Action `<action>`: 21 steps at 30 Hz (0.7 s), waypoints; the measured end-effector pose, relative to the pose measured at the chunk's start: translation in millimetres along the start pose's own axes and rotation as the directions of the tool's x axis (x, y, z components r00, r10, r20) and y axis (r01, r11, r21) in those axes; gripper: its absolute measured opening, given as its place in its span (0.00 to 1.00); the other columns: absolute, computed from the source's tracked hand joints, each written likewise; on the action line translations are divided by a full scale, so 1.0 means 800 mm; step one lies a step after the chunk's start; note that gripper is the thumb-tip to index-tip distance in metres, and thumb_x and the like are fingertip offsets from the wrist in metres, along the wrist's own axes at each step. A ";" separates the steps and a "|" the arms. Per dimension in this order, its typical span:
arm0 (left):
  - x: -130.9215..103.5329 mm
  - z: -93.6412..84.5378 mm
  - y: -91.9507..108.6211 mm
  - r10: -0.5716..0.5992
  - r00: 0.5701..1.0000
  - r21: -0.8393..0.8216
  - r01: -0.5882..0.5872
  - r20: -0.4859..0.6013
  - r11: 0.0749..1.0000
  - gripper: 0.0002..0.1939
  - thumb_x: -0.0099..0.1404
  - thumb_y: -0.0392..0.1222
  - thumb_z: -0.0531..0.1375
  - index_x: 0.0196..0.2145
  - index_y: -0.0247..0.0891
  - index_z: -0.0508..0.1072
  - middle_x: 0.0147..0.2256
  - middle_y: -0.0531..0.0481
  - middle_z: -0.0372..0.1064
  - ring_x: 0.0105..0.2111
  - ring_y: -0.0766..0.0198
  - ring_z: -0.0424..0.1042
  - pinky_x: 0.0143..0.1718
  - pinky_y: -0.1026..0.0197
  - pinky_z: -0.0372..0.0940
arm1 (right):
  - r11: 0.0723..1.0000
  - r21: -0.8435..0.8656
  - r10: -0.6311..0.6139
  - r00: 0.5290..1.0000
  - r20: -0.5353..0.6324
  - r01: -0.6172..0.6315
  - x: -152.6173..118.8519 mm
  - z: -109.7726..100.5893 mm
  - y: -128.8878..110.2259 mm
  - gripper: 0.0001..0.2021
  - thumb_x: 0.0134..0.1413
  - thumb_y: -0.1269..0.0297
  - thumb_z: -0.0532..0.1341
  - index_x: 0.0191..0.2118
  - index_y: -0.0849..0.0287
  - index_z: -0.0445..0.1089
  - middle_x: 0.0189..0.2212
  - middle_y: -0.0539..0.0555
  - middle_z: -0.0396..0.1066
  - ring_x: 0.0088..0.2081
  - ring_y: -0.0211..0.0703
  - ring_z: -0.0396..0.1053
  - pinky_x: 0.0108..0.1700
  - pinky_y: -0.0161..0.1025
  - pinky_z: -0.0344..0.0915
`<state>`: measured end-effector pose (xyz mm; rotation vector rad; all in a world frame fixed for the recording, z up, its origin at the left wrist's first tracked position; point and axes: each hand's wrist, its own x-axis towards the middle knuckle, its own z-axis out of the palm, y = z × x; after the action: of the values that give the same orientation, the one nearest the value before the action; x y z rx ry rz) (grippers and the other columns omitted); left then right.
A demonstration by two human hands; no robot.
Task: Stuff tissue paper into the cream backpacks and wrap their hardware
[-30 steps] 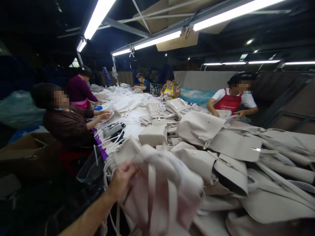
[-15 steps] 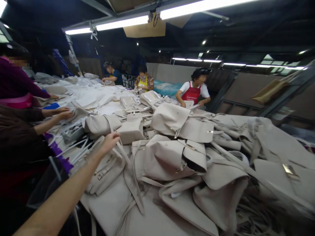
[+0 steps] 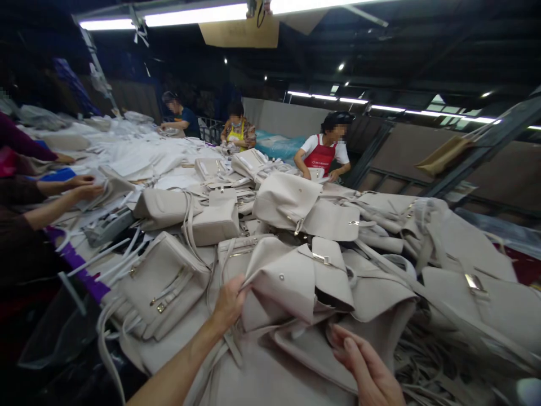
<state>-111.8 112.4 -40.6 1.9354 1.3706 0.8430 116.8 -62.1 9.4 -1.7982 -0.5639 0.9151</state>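
Observation:
My left hand [image 3: 229, 303] is closed, pinching the left edge of a beige backpack [image 3: 291, 276] that has a gold clasp on its flap and a round metal eyelet. Just below the flap's opening, my right hand [image 3: 367, 361] comes in from the bottom edge with fingers stretched and nothing visible in it. Its fingertips are near loose beige material [image 3: 308, 349]; whether they touch is unclear. To the left lies another beige backpack [image 3: 158, 282] with zips and small gold buckles, its straps hanging toward the table edge.
More beige bags pile up ahead, including an upright one [image 3: 287, 200] and several on the right. A purple table edge [image 3: 80, 270] runs at left. One co-worker's hands [image 3: 87, 189] hold pale material there. A person in a red apron [image 3: 323, 155] works across the table.
My left hand has left the straps at left and moved right and down onto the middle backpack's edge. My right hand has come into view. The left backpack now lies flatter, turned differently.

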 end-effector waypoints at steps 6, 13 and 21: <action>-0.089 -0.073 0.004 -0.109 0.994 -0.115 0.105 -0.021 0.988 0.17 0.63 0.48 0.53 0.21 0.40 0.56 0.21 0.56 0.55 0.24 0.65 0.58 0.27 0.64 0.52 | 0.957 0.204 0.139 0.943 0.303 -0.206 -0.005 0.064 -0.048 0.30 0.39 0.40 0.67 0.40 0.62 0.75 0.34 0.58 0.79 0.36 0.53 0.76 0.38 0.43 0.72; -0.167 -0.077 0.005 -0.284 0.927 -0.142 0.324 0.245 0.935 0.10 0.60 0.45 0.56 0.24 0.40 0.63 0.25 0.54 0.64 0.30 0.60 0.65 0.34 0.61 0.60 | 0.840 0.237 0.349 0.821 0.453 -0.488 -0.081 0.094 -0.016 0.36 0.39 0.48 0.71 0.55 0.61 0.69 0.40 0.59 0.79 0.37 0.56 0.76 0.44 0.49 0.71; -0.185 -0.065 0.058 -0.146 0.988 -0.351 0.152 0.043 0.924 0.09 0.59 0.35 0.56 0.37 0.40 0.73 0.41 0.46 0.67 0.41 0.58 0.68 0.43 0.59 0.63 | 0.782 0.347 0.360 0.830 0.426 -0.518 -0.101 0.086 0.005 0.36 0.34 0.53 0.73 0.52 0.63 0.70 0.43 0.61 0.78 0.48 0.61 0.73 0.52 0.52 0.68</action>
<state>-164.7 -34.9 5.0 1.5394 1.2400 0.9256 12.6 -83.4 17.7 -1.3636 -0.0939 1.5684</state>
